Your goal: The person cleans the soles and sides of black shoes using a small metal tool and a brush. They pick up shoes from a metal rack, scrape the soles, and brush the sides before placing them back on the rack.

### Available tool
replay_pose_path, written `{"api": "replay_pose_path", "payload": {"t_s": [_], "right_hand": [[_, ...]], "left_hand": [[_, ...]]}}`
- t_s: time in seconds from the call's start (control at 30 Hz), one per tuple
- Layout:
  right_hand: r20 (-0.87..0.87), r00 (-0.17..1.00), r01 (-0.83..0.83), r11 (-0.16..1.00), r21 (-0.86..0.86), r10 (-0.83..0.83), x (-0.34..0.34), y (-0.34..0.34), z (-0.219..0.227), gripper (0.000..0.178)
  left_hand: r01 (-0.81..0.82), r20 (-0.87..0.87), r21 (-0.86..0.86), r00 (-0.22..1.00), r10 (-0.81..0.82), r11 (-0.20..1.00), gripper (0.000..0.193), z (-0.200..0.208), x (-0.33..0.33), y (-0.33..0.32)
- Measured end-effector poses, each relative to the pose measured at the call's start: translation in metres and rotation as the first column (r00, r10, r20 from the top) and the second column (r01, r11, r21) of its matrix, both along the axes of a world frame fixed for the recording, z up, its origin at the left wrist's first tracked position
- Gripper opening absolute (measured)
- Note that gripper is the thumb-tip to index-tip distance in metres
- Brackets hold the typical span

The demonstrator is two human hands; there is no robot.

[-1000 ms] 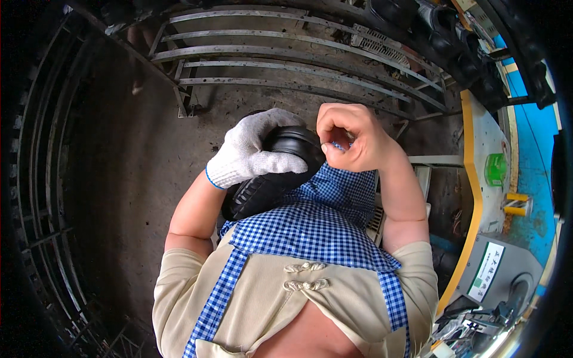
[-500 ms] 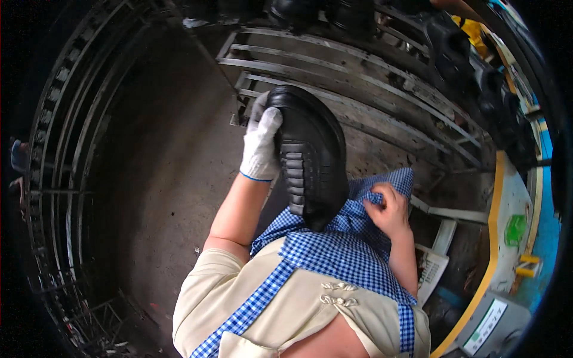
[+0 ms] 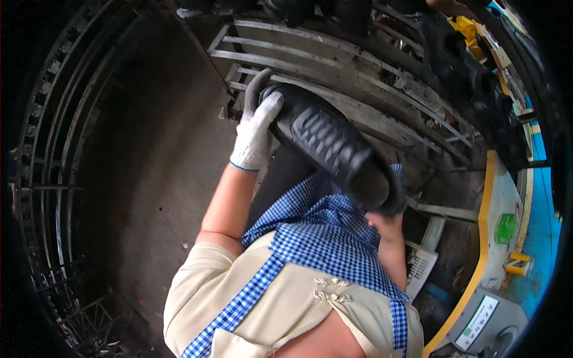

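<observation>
Gripping the toe end of a black shoe [image 3: 334, 149] with your gloved left hand [image 3: 256, 128], you are holding it up with its ridged sole facing you, fingers wrapped over its edge. Your right hand [image 3: 382, 222] is sitting under the heel, mostly hidden, so its grip cannot be told. The shoe is hanging above your blue checked apron [image 3: 322, 232], in front of a metal slatted rack [image 3: 358, 77].

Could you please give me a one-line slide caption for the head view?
A white-gloved left hand and bare right hand hold a black shoe above a blue checked apron.
</observation>
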State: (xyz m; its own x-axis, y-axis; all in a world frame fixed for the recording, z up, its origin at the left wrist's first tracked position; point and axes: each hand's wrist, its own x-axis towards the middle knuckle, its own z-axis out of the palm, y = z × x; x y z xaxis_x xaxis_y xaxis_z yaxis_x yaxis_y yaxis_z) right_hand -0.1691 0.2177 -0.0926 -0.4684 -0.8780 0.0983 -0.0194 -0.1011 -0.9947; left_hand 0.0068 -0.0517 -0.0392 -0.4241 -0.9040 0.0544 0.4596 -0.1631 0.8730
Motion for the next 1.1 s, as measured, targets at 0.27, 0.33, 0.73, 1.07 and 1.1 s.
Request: {"api": "replay_pose_path", "payload": {"t_s": [0.27, 0.33, 0.73, 1.07, 1.1], "right_hand": [[0.365, 0.916, 0.169, 0.985, 0.024, -0.167, -0.027, -0.006, 0.027, 0.060], [0.322, 0.933, 0.161, 0.987, 0.025, -0.160, -0.038, -0.006, 0.034, 0.061], [0.060, 0.990, 0.140, 0.891, -0.431, -0.127, 0.024, -0.058, 0.066, 0.102], [0.155, 0.868, 0.454, 0.629, -0.631, -0.471, -0.058, -0.048, 0.177, 0.074], [0.160, 0.876, 0.445, 0.634, -0.632, -0.455, -0.073, -0.055, 0.189, 0.073]], "left_hand": [[0.232, 0.050, 0.132, 0.969, -0.241, 0.964, 0.041, -0.034, 0.011, -0.006], [0.293, -0.002, 0.221, 0.954, -0.300, 0.930, 0.044, -0.036, 0.010, -0.010], [0.507, -0.145, -0.183, 0.833, -0.533, 0.842, 0.096, 0.027, -0.044, 0.074], [0.785, -0.161, -0.046, 0.605, -0.780, 0.618, 0.061, 0.010, -0.025, 0.075], [0.771, -0.182, -0.047, 0.618, -0.765, 0.635, 0.051, 0.004, -0.024, 0.076]]}}
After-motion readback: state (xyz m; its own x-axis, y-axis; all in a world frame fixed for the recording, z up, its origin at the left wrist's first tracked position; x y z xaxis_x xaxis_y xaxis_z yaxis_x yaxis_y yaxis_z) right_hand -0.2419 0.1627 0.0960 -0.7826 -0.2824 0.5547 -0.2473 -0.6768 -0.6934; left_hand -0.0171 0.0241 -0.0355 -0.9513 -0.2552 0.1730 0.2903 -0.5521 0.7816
